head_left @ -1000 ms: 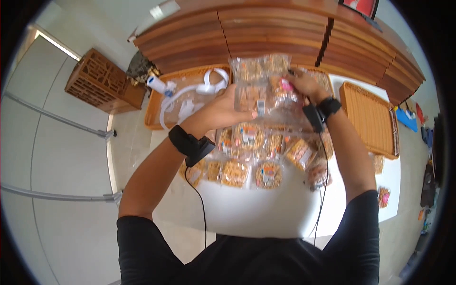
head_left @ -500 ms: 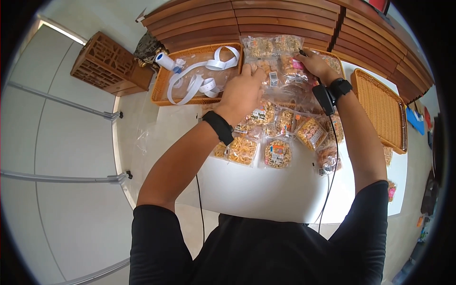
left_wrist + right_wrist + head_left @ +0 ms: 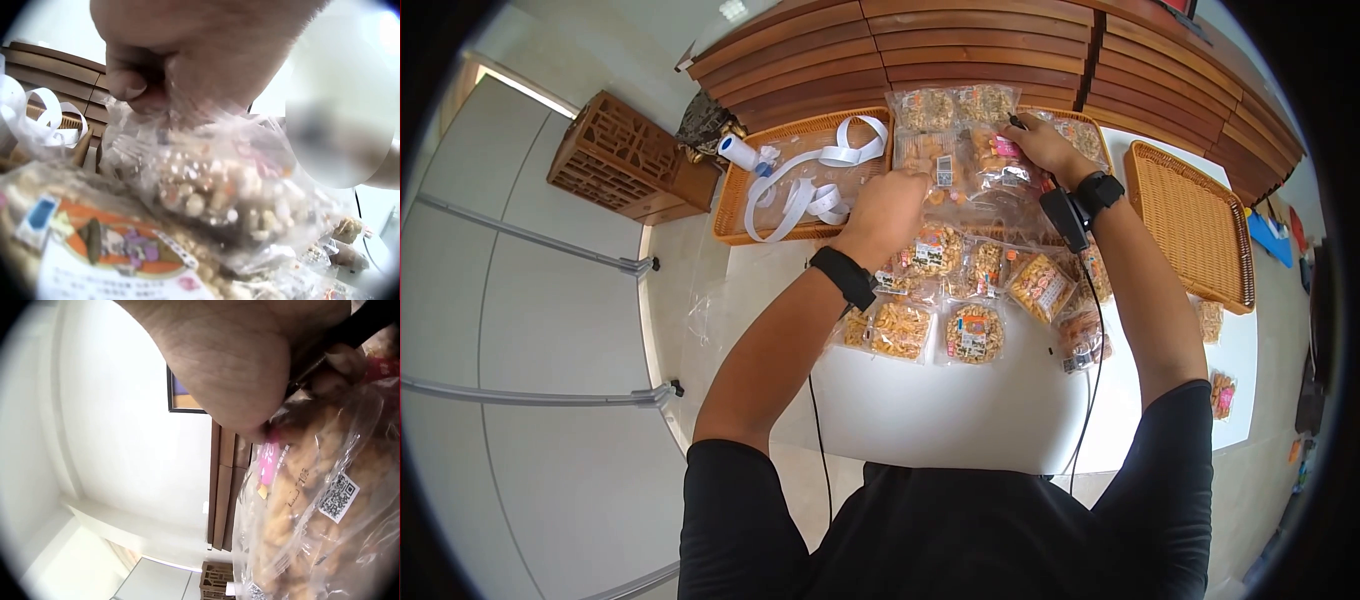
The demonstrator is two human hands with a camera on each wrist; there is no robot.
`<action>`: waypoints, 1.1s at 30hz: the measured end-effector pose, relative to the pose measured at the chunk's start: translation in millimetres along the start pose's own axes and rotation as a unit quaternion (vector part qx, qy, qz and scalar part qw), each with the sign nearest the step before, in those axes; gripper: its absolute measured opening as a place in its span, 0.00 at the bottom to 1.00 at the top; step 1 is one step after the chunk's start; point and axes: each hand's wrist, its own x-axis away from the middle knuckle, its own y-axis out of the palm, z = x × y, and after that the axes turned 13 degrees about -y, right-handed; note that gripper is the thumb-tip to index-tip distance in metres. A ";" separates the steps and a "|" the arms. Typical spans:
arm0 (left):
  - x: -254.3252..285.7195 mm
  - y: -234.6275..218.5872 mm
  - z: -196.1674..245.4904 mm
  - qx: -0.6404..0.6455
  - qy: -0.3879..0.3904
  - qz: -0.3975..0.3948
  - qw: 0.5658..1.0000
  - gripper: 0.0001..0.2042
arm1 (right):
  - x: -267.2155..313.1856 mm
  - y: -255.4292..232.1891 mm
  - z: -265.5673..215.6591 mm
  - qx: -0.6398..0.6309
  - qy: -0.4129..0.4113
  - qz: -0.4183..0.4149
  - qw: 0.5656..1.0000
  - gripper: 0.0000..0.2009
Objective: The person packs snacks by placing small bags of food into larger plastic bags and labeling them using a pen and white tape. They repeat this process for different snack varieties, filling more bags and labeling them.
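Both hands busy among the snack bags

A long slatted wooden cabinet [image 3: 980, 50] runs behind the white surface [image 3: 920, 410] where the person works. On that surface, a shallow wicker basket [image 3: 1190, 225] sits to the right, and a second basket [image 3: 728, 205] on the left holds looped white ribbon [image 3: 837, 155] and a white roll [image 3: 738, 152]. Between them, a middle basket [image 3: 1100, 128] lies mostly under plastic bags.

The left hand [image 3: 885, 218] pinches the clear plastic of a nut bag [image 3: 200, 194], its fingers bunched at the top edge. The right hand [image 3: 1048, 152] curls round a slim dark tool [image 3: 1017, 121] (a pen, perhaps; I can't make it out) over a pink-labelled bag [image 3: 992, 165]. Whether it also grips that bag, I cannot tell.

The pink-labelled bag lies at the middle basket, beside a barcoded packet [image 3: 925, 153]. Nearer the person, more packets crowd together, with a round packet [image 3: 975, 333] along the front of the group. Smallest of all, two little packets, one plain [image 3: 1211, 320] and one pink-marked [image 3: 1222, 393], lie at the surface's right side.
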 end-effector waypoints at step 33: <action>12.2 -20.2 0.8 -0.024 0.014 -0.021 0.999 0.06 | 11.5 4.2 6.5 -0.009 0.018 0.031 0.999 0.24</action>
